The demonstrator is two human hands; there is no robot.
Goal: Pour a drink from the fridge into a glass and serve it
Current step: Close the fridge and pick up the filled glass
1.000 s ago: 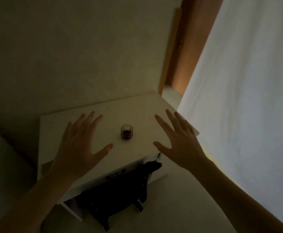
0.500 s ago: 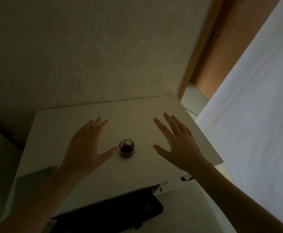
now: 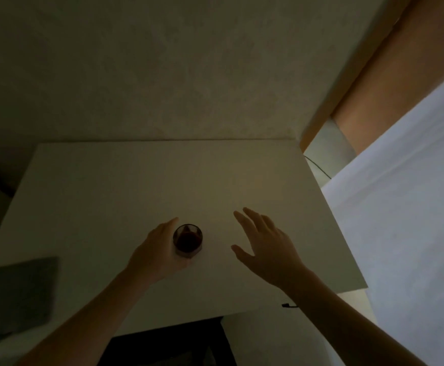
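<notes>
Curving around the glass with fingers touching its left side, the left hand begins a grip while the right hand hovers open nearby; the glass, upright on the white surface, holds dark liquid, so pouring appears done and serving remains.

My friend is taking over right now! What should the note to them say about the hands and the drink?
Left hand: curled around the glass, touching its side; a firm grip can't be confirmed.
Right hand: open, empty, hovering to the right of the glass.
Glass: upright on the white table, holding dark drink.
Done: drink is poured.
Left: pick the glass up and serve it.
</notes>
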